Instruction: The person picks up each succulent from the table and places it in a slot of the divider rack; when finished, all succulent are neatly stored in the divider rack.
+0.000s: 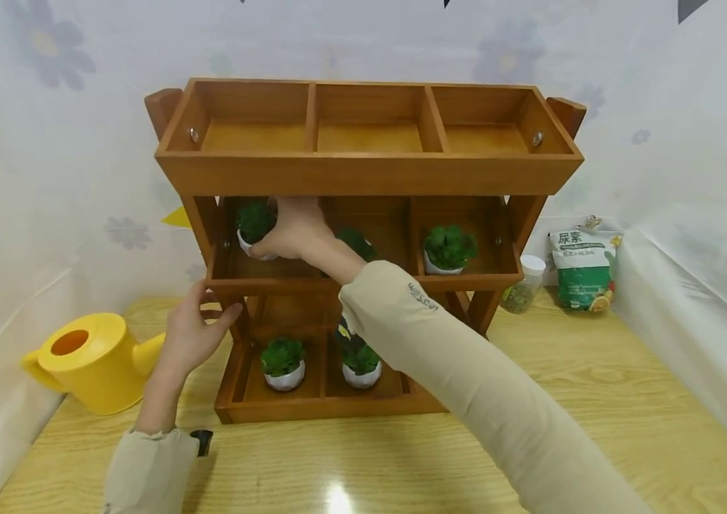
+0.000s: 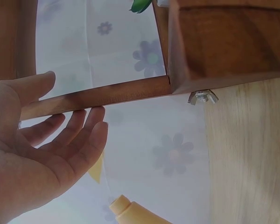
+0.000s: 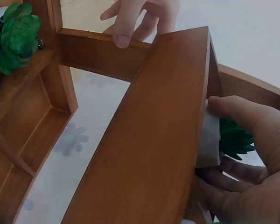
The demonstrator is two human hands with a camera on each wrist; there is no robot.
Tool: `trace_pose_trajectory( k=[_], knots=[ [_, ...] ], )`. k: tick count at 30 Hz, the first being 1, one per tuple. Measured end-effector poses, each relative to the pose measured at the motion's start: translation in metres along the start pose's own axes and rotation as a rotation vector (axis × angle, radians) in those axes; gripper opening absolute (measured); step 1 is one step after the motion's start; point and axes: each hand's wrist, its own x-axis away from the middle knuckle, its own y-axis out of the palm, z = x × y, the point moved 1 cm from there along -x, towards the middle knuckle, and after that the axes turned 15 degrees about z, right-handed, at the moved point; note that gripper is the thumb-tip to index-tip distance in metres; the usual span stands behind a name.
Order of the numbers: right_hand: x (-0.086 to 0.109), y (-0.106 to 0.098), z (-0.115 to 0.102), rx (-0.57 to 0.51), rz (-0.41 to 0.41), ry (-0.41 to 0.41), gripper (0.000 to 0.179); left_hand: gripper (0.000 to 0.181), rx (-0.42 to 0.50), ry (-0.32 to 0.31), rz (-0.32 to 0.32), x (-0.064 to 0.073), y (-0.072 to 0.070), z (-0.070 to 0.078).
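My right hand [image 1: 299,227] reaches into the left compartment of the middle tier of a brown wooden plant shelf [image 1: 369,175]. Its thumb and fingers pinch the white pot [image 3: 209,140] of a small green succulent [image 1: 255,220], with the leaves [image 3: 235,140] showing between them in the right wrist view. My left hand [image 1: 196,328] holds the shelf's left side bar [image 2: 126,92], thumb on one side and fingertips on the other. More potted succulents stand in the middle tier's right compartment [image 1: 449,250] and, partly behind my right forearm, its middle one [image 1: 355,244].
Two potted succulents [image 1: 282,365] [image 1: 362,364] sit in the bottom tier, near a dark tag. A yellow watering can [image 1: 96,364] stands left of the shelf. To the right are a white-lidded jar [image 1: 524,285] and a green-white bag [image 1: 584,268]. A wing nut [image 2: 203,97] juts from the shelf's side.
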Motion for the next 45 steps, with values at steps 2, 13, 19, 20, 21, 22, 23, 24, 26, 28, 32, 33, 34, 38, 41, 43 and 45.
trace_pose_trajectory(
  k=[2, 13, 19, 20, 21, 22, 23, 24, 26, 28, 32, 33, 34, 38, 41, 43, 45],
  knots=[
    [0.001, 0.002, -0.001, 0.012, -0.026, -0.005, 0.087, 0.051, 0.0, -0.001, 0.001, 0.0, 0.0, 0.0],
    [0.007, 0.005, -0.007, 0.052, -0.119, 0.002, 0.077, 0.053, -0.018, -0.011, -0.007, 0.004, -0.004, 0.0],
    [0.008, -0.001, -0.009, 0.014, -0.079, -0.058, 0.066, 0.053, -0.02, -0.004, -0.015, 0.002, -0.003, 0.003],
    [0.008, -0.002, -0.01, 0.005, -0.07, -0.083, 0.063, 0.053, -0.021, -0.005, -0.015, 0.002, -0.003, 0.002],
    [0.008, -0.003, -0.011, -0.006, -0.065, -0.107, 0.062, 0.052, -0.023, -0.004, -0.013, 0.002, -0.003, 0.002],
    [0.008, -0.005, -0.013, -0.011, -0.069, -0.124, 0.061, 0.052, -0.024, -0.003, -0.013, 0.002, -0.003, 0.003],
    [0.009, -0.006, -0.014, -0.019, -0.078, -0.136, 0.06, 0.051, -0.027, -0.002, -0.011, 0.002, -0.003, 0.002],
    [0.01, -0.007, -0.015, -0.025, -0.091, -0.143, 0.059, 0.051, -0.029, -0.001, -0.009, 0.002, -0.003, 0.002],
    [0.014, -0.009, -0.017, -0.042, -0.092, -0.161, 0.056, 0.05, -0.034, -0.002, -0.005, 0.003, -0.004, 0.001],
    [0.02, -0.011, -0.016, -0.079, -0.084, -0.165, 0.053, 0.05, -0.036, -0.001, -0.002, 0.003, -0.004, 0.001],
    [0.035, -0.015, -0.012, -0.207, -0.033, -0.167, 0.043, 0.049, -0.034, 0.002, -0.002, 0.004, -0.004, 0.001],
    [0.039, -0.017, -0.011, -0.244, -0.025, -0.165, 0.041, 0.049, -0.032, 0.002, -0.003, 0.004, -0.004, 0.001],
    [0.042, -0.019, -0.011, -0.285, -0.018, -0.164, 0.039, 0.05, -0.032, 0.001, -0.007, 0.004, -0.004, 0.001],
    [0.057, -0.03, -0.011, -0.443, -0.003, -0.18, 0.037, 0.053, -0.036, 0.001, -0.01, 0.004, -0.004, 0.0],
    [0.072, -0.039, -0.009, -0.548, -0.016, -0.216, 0.036, 0.051, -0.03, 0.015, -0.001, 0.002, -0.003, 0.001],
    [0.085, -0.044, -0.005, -0.601, -0.039, -0.251, 0.038, 0.049, -0.022, 0.026, 0.007, 0.001, -0.002, 0.001],
    [0.101, -0.047, 0.002, -0.65, -0.073, -0.271, 0.038, 0.048, -0.014, 0.03, 0.017, 0.0, -0.001, 0.002]
  ],
)
